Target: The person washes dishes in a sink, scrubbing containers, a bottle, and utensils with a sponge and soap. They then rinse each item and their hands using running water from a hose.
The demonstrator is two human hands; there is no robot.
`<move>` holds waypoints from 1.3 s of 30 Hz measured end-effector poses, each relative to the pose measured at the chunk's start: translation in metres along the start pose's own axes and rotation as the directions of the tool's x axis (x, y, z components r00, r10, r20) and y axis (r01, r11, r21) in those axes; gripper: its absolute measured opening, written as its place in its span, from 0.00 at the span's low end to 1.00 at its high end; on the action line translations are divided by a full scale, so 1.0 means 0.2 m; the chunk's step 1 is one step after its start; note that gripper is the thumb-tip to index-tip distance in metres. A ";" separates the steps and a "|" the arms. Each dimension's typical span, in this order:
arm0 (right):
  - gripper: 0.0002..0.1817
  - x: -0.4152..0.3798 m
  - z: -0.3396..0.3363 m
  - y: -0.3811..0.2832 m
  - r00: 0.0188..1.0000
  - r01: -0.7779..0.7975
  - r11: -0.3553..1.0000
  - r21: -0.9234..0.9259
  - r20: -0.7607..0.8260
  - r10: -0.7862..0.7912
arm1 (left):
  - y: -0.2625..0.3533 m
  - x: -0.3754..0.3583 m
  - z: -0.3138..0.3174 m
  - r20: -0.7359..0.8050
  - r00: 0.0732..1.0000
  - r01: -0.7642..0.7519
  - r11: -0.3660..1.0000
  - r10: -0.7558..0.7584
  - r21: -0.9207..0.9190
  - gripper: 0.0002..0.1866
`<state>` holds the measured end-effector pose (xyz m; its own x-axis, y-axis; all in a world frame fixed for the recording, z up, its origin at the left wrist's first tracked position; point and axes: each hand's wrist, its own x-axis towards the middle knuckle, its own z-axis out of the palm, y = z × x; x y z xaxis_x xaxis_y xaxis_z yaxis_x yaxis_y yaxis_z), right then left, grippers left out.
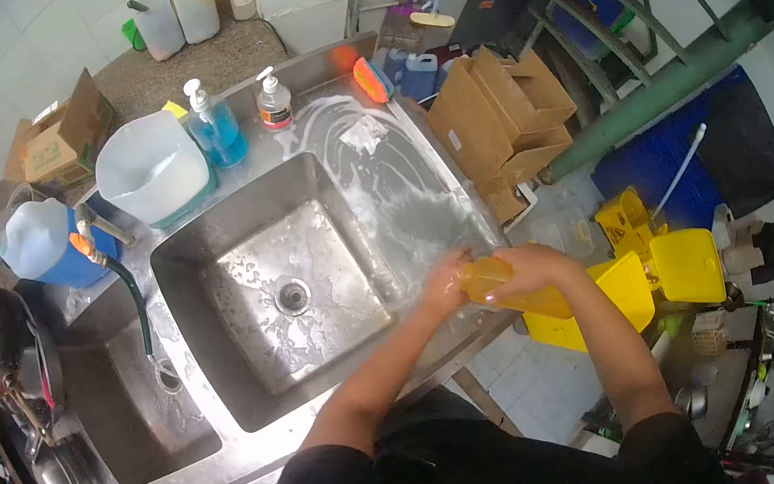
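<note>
My right hand [528, 270] is wrapped round a yellow-orange translucent bottle [543, 301], tilted over the front right corner of the steel counter. At the bottle's left end is my left hand [448, 281], its fingers bent against that end; what they hold, if anything, is hidden. Soapy foam [412, 208] is smeared over the drainboard right of the large sink basin [269, 362]. A crumpled white piece [364, 135] lies in the foam. An orange sponge or brush [372, 80] rests at the back right edge.
Behind the basin stand a blue soap bottle [217, 132], a clear pump bottle [274, 103] and a cut white container [155, 167]. A hose [134, 292] hangs into the left basin. Cardboard boxes [480, 126] and a yellow bin [633, 294] are at the right.
</note>
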<state>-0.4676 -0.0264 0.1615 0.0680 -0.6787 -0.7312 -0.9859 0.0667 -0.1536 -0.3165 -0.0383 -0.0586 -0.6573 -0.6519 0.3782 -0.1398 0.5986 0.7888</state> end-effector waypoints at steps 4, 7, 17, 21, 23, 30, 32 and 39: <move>0.45 0.12 -0.04 0.04 0.996 -0.032 0.995 -0.098 -0.091 0.023 | -0.03 0.18 -0.05 -0.088 0.971 0.230 0.753 -0.224 0.616 0.38; 0.40 0.15 -0.18 -0.11 0.974 -0.073 0.955 -0.287 -0.226 0.007 | -0.13 0.38 -0.06 -0.237 0.874 0.465 0.589 -0.424 0.661 0.41; 0.15 0.40 -0.58 -0.45 0.843 -0.314 0.659 -0.683 -0.520 -0.137 | -0.52 0.81 -0.55 -0.456 0.771 0.636 0.509 -0.444 0.580 0.45; 0.14 0.49 -0.62 -0.49 0.763 -0.325 0.651 -0.686 -0.597 -0.249 | -0.73 0.88 -0.72 -0.487 0.751 0.660 0.526 -0.446 0.536 0.42; 0.14 0.52 -0.62 -0.49 0.716 -0.277 0.698 -0.660 -0.626 -0.308 | -0.82 0.93 -0.81 -0.533 0.683 0.730 0.506 -0.500 0.460 0.35; 0.13 0.48 -0.56 -0.45 0.719 -0.250 0.734 -0.632 -0.628 -0.296 | -0.88 0.72 -0.76 -0.479 0.875 0.461 0.418 -0.070 0.782 0.13; 0.13 0.44 -0.55 -0.48 0.810 -0.080 0.717 -0.693 -0.464 -0.358 | -0.67 0.61 -0.64 -0.167 0.973 0.230 0.660 -0.158 0.715 0.12; 0.28 0.33 -0.36 -0.77 0.910 0.133 0.814 -0.565 -0.256 -0.326 | -0.35 0.06 -0.63 -0.731 0.440 0.585 0.784 -0.521 -0.207 0.15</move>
<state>-0.3216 -0.1338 0.1849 0.3446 -0.8266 -0.4449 -0.8803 -0.4492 0.1528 -0.2216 -0.1471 -0.0470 0.3257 -0.9391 0.1095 -0.3404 -0.0084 0.9402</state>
